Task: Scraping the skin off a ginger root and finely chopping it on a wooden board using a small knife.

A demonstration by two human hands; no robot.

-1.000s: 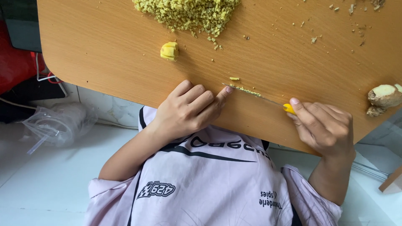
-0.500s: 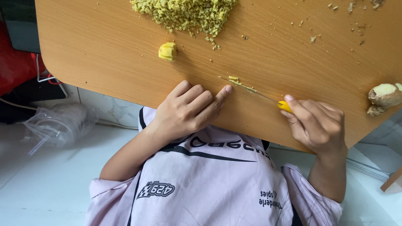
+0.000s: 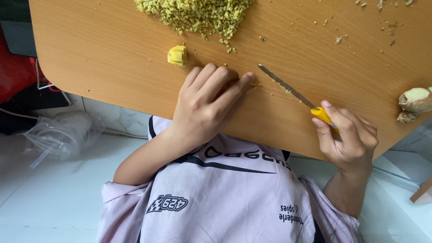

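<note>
Ginger sliver (image 3: 254,83) sits pinned under my left grip (image 3: 204,105), knife (image 3: 288,88) clamped in my right grip (image 3: 348,137) beside it; minced heap (image 3: 198,13) beyond looks done, yellow chunk (image 3: 178,55) and unpeeled root (image 3: 416,101) remain.

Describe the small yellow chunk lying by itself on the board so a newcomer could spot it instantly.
On the orange-brown wooden board, look just beyond the left hand. The small bright yellow peeled ginger chunk lies alone there, below the heap of minced ginger; it is solid, smooth, unlike the crumbs.
</note>
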